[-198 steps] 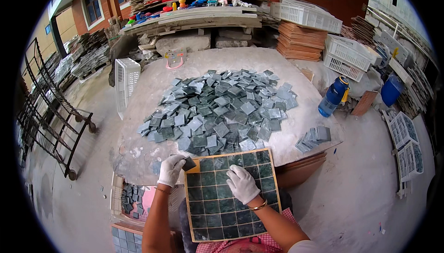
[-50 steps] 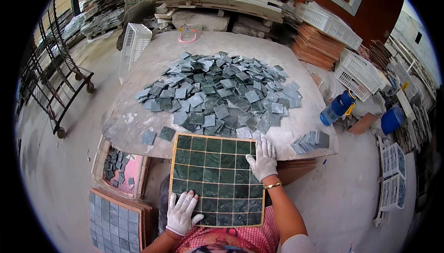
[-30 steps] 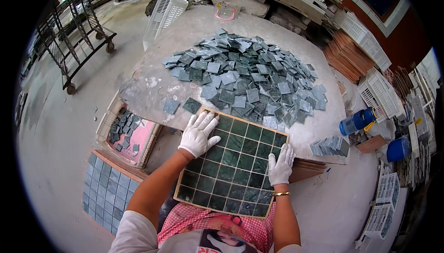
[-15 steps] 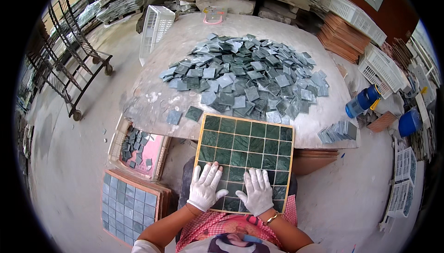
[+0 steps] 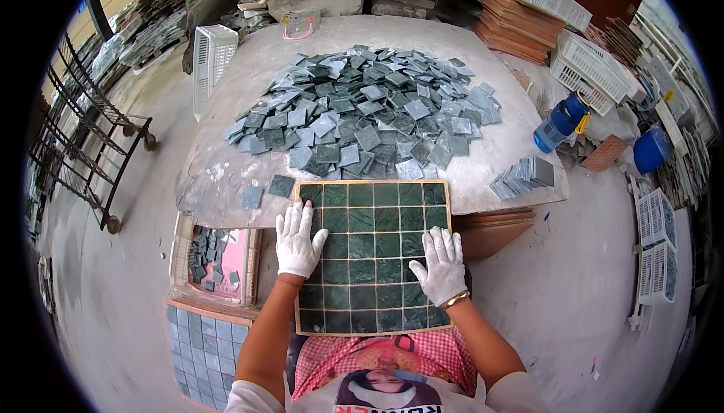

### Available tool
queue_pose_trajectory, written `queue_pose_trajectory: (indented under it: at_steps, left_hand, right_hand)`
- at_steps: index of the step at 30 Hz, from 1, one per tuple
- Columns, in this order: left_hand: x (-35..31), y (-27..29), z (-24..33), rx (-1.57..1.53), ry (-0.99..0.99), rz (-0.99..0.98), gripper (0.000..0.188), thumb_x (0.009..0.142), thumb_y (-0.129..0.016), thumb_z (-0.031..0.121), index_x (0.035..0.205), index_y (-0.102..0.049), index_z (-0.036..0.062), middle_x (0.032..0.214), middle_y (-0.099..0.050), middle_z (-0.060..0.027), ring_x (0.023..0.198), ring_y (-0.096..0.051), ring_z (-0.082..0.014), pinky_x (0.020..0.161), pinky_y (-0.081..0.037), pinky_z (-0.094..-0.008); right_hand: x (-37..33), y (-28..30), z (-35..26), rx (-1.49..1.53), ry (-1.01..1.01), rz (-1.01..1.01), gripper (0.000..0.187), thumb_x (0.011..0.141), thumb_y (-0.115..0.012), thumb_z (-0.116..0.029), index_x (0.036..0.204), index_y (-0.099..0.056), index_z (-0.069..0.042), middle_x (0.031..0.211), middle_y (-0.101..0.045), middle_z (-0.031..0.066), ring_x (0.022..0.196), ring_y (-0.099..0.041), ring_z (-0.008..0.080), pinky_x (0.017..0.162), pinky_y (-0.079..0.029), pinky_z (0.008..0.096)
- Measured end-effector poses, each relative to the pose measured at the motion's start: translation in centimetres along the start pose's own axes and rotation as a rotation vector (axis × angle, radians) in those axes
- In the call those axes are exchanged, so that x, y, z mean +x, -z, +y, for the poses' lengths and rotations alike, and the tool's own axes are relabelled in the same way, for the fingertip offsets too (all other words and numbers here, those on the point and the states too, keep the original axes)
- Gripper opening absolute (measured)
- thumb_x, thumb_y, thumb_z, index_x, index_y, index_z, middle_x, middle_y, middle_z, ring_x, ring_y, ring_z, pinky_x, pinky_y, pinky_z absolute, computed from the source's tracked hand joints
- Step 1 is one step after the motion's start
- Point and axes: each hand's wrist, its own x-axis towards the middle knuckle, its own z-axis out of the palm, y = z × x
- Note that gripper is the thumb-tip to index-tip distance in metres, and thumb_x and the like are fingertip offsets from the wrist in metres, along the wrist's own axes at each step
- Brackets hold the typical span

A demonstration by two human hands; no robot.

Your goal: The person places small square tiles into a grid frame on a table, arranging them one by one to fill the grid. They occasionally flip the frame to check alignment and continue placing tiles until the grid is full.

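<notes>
A square wood-edged frame filled with dark green stone tiles (image 5: pixel 375 270) in a grid rests over my lap, its far edge at the table's near edge. My left hand (image 5: pixel 299 243), in a white glove, lies with fingers spread on the frame's left edge, near its far corner. On the right side of the grid my gloved right hand (image 5: pixel 440 268) lies flat, thumb pointing inward over the tiles. Neither hand holds anything. Beyond the frame, a large heap of loose grey-green tiles (image 5: pixel 367 104) covers the middle of the table (image 5: pixel 207 164).
A row of leaning tiles (image 5: pixel 523 178) stands at the table's right front. Past it is a blue bottle (image 5: pixel 559 120). Left of my lap are a basket with a pink bottom (image 5: pixel 246 251) and a grid of paler tiles (image 5: pixel 200 350). A wheeled metal rack (image 5: pixel 83 134) stands far left.
My hands have moved apart and away from me, from the grid's near half to its left and right sides. The view has shifted to the right.
</notes>
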Motion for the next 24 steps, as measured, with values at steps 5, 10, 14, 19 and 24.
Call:
queue_pose_trajectory:
  at_steps: [5, 10, 14, 19, 24]
  left_hand:
    - [-7.4, 2.3, 1.5, -0.047, -0.053, -0.155, 0.069, 0.087, -0.052, 0.042, 0.14, -0.034, 0.0027, 0.147, -0.029, -0.0203, 0.136, -0.026, -0.0387, 0.112, -0.017, -0.049]
    - [-8.1, 3.0, 1.8, -0.023, -0.043, -0.159, 0.07, 0.086, -0.054, 0.04, 0.141, -0.032, 0.002, 0.148, -0.027, -0.0182, 0.137, -0.022, -0.0394, 0.112, -0.016, -0.0493]
    - [-8.2, 2.9, 1.2, -0.044, -0.045, -0.15, 0.069, 0.087, -0.053, 0.04, 0.141, -0.033, 0.0033, 0.148, -0.028, -0.0175, 0.137, -0.024, -0.0375, 0.112, -0.016, -0.0496]
    - [-8.7, 2.9, 1.5, 0.0, -0.057, -0.13, 0.068, 0.087, -0.053, 0.041, 0.141, -0.034, 0.0038, 0.148, -0.03, -0.0173, 0.136, -0.026, -0.0359, 0.112, -0.016, -0.0507]
    - [-10.4, 4.3, 7.8, -0.045, -0.288, -0.184, 0.077, 0.081, -0.051, 0.057, 0.135, -0.043, 0.0035, 0.141, -0.04, -0.0171, 0.132, -0.035, -0.0342, 0.108, -0.02, -0.0547]
  right_hand:
    - [-4.4, 0.6, -5.3, 0.175, 0.141, -0.117, 0.075, 0.078, -0.059, -0.053, 0.129, -0.045, 0.002, 0.134, -0.043, 0.0196, 0.127, -0.036, 0.0352, 0.109, -0.023, 0.0542]
    - [-4.5, -1.8, -13.3, 0.323, 0.53, -0.268, 0.081, 0.078, -0.053, -0.062, 0.132, -0.045, -0.001, 0.138, -0.041, 0.0151, 0.13, -0.035, 0.0285, 0.112, -0.019, 0.0512]
    - [-4.3, -1.1, -13.2, 0.259, 0.536, -0.415, 0.082, 0.082, -0.047, -0.061, 0.141, -0.035, -0.005, 0.146, -0.033, 0.0129, 0.137, -0.027, 0.0254, 0.115, -0.011, 0.0499]
    - [-7.5, 2.5, -3.1, 0.22, 0.3, -0.166, 0.081, 0.071, -0.063, -0.057, 0.126, -0.048, -0.001, 0.133, -0.042, 0.0192, 0.126, -0.036, 0.0362, 0.11, -0.021, 0.053]
    - [-13.9, 1.3, 5.5, 0.047, -0.307, -0.194, 0.087, 0.083, -0.054, -0.054, 0.141, -0.024, 0.003, 0.143, -0.027, 0.0292, 0.132, -0.024, 0.047, 0.108, -0.02, 0.0555]
